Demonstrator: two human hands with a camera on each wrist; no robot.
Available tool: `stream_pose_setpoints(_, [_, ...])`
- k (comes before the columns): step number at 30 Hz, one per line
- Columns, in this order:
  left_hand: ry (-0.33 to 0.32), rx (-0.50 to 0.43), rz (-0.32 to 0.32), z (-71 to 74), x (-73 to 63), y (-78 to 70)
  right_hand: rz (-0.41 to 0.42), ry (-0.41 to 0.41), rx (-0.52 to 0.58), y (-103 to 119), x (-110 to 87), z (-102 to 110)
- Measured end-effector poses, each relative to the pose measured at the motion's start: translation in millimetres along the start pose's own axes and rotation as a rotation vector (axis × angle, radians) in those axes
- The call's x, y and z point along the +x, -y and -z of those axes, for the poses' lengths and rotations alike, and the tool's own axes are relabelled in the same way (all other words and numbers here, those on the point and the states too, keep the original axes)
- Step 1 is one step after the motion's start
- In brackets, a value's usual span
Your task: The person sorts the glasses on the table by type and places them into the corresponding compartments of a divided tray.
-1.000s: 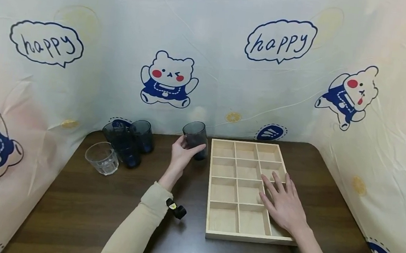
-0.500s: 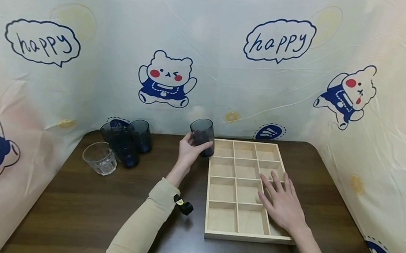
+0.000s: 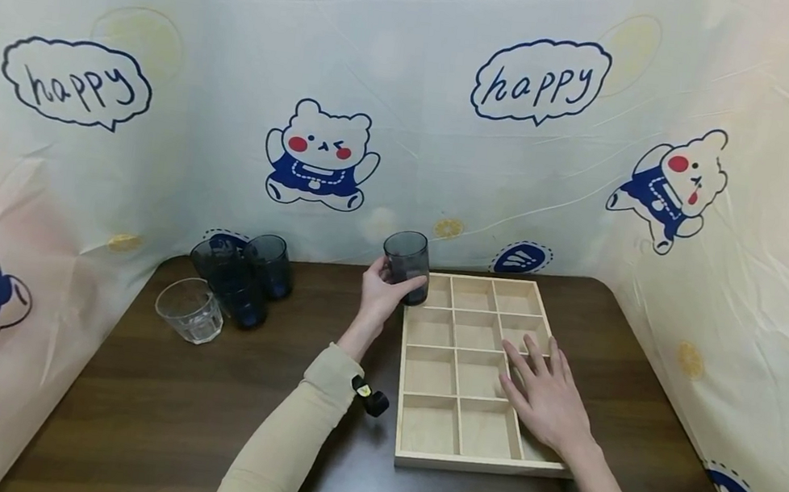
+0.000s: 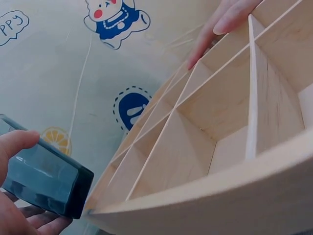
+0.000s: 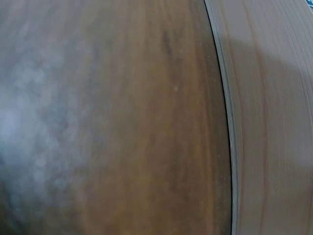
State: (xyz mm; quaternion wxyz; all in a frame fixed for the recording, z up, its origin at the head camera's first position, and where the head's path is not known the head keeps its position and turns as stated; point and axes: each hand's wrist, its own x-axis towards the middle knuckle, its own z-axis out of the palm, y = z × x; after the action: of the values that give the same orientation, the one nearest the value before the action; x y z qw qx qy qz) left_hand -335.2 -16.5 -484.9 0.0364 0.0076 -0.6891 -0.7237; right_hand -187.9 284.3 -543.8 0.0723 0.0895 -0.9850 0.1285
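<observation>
My left hand (image 3: pixel 378 299) holds a smoky blue-grey drinking glass (image 3: pixel 408 257), thumb on the near side and fingers around the far side. The glass is upright and overlaps the far left corner of a pale wooden compartment box (image 3: pixel 486 466). In the left wrist view, the base of the glass (image 4: pixel 46 176) is close beside the box's corner. Spread over the box's right side, my right hand (image 3: pixel 552 402) rests with its fingers loosely extended, hiding some compartments. The right wrist view shows only the box's outer wall (image 5: pixel 269 127) and the tabletop.
On the left of the brown table (image 3: pixel 161 430), a clear glass (image 3: pixel 195 317) stands beside several dark blue glasses (image 3: pixel 240 293) grouped closely together. A printed cloth (image 3: pixel 409 118) hangs behind the table and along both sides.
My left hand has carried the blue-grey glass to the right, from beside the box to over its far left corner. The right hand has stayed on the box.
</observation>
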Motion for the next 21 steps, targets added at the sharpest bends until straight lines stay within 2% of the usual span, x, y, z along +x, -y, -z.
stream_pose_setpoints(21, [0.049, 0.019, 0.018, -25.6, 4.9, 8.8, 0.001, -0.010, -0.005, -0.7, 0.3, -1.4])
